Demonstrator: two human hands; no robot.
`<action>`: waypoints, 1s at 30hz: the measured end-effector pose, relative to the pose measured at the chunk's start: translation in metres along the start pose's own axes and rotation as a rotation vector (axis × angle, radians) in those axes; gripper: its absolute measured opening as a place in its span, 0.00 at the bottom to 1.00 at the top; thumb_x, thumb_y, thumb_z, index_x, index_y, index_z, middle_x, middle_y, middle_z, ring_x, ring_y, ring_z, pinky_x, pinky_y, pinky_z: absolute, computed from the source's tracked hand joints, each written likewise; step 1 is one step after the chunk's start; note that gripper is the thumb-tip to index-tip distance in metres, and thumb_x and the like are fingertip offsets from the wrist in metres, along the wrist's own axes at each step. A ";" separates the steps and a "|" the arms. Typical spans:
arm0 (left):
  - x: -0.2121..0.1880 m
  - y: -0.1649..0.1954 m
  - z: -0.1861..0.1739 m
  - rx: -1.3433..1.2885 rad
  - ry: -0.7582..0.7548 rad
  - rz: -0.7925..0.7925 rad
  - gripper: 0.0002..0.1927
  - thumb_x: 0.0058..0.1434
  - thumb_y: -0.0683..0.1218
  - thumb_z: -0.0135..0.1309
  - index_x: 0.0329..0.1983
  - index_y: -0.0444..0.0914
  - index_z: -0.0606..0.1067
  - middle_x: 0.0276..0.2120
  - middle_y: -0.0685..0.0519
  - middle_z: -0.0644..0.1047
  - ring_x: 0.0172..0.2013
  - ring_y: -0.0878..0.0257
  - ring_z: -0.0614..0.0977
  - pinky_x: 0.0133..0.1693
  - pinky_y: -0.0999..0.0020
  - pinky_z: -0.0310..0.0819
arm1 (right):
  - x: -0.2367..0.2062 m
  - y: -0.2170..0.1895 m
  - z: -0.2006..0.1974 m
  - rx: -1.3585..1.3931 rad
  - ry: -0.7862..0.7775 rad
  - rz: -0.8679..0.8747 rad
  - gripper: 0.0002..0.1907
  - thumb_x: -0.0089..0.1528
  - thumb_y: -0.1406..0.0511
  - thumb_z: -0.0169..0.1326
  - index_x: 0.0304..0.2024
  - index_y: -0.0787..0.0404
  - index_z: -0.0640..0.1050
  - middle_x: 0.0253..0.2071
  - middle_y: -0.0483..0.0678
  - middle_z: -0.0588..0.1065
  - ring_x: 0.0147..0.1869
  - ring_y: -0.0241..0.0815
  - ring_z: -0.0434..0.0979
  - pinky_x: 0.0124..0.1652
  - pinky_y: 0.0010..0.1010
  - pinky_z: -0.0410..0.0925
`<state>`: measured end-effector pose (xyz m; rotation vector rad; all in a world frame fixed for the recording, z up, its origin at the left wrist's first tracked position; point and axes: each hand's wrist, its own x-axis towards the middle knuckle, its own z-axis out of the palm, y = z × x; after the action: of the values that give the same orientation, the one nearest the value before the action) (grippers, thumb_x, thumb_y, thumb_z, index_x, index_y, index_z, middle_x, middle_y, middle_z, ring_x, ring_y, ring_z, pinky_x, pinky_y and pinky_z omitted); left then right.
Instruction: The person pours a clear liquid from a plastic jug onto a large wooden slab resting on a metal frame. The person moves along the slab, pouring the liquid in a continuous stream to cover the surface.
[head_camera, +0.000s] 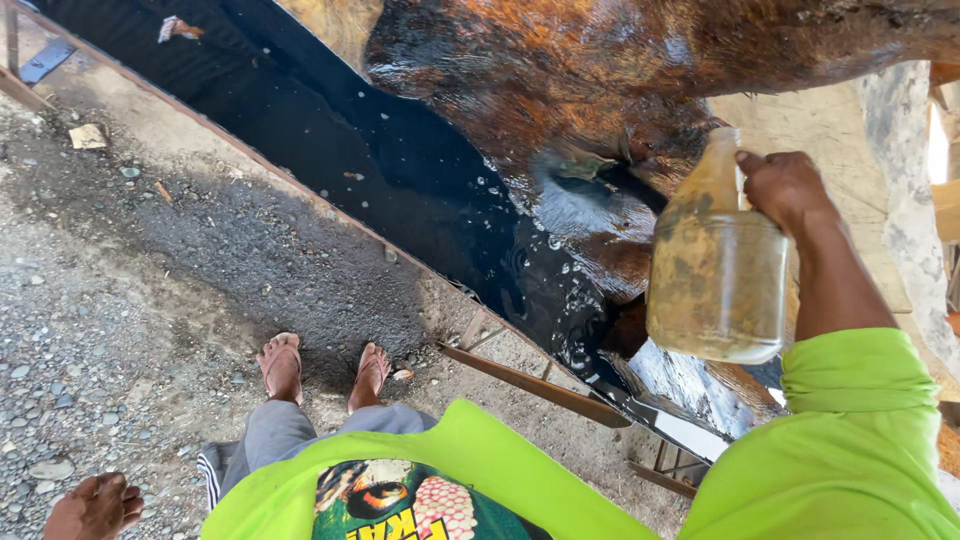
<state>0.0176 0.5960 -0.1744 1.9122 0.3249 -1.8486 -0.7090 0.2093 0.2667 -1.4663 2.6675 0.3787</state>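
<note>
Right hand (785, 187) clamped on handle of grimy translucent plastic jug (718, 268), contents unclear, above dark wet trough (400, 170); left hand (92, 507) hangs loose, holding nothing.

Plastic jug (718, 270): translucent, grimy, smeared w/ yellow-brown residue, approx upright w/ slight tilt, narrow neck at 12 o'clock, broad base at 6. Held up at the neck/handle by right hand (785, 187), which sits at the jug's 1 o'clock. Contents can't be made out thru the dirty wall.
</note>
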 end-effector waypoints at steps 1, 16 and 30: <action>0.000 0.000 -0.002 0.003 -0.002 -0.010 0.24 0.79 0.47 0.40 0.71 0.27 0.60 0.62 0.25 0.67 0.63 0.33 0.70 0.63 0.40 0.65 | 0.000 -0.004 -0.004 -0.001 0.016 0.002 0.33 0.73 0.47 0.46 0.40 0.72 0.81 0.45 0.67 0.77 0.49 0.67 0.77 0.54 0.52 0.66; 0.003 0.017 -0.009 0.341 0.089 0.175 0.22 0.79 0.48 0.44 0.65 0.26 0.69 0.48 0.33 0.80 0.45 0.42 0.83 0.46 0.47 0.80 | -0.085 0.020 0.063 0.613 0.243 0.012 0.24 0.75 0.52 0.49 0.35 0.65 0.74 0.25 0.47 0.71 0.24 0.36 0.70 0.25 0.32 0.65; 0.001 0.047 0.002 0.472 0.116 0.341 0.20 0.77 0.45 0.41 0.66 0.31 0.69 0.51 0.33 0.79 0.49 0.41 0.83 0.50 0.51 0.82 | -0.119 -0.062 0.206 -0.008 -0.164 -0.522 0.24 0.71 0.48 0.43 0.47 0.62 0.74 0.25 0.58 0.76 0.30 0.57 0.80 0.34 0.52 0.74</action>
<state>0.0379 0.5541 -0.1680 2.2123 -0.4184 -1.6867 -0.6041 0.3263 0.0784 -1.9522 2.0560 0.4378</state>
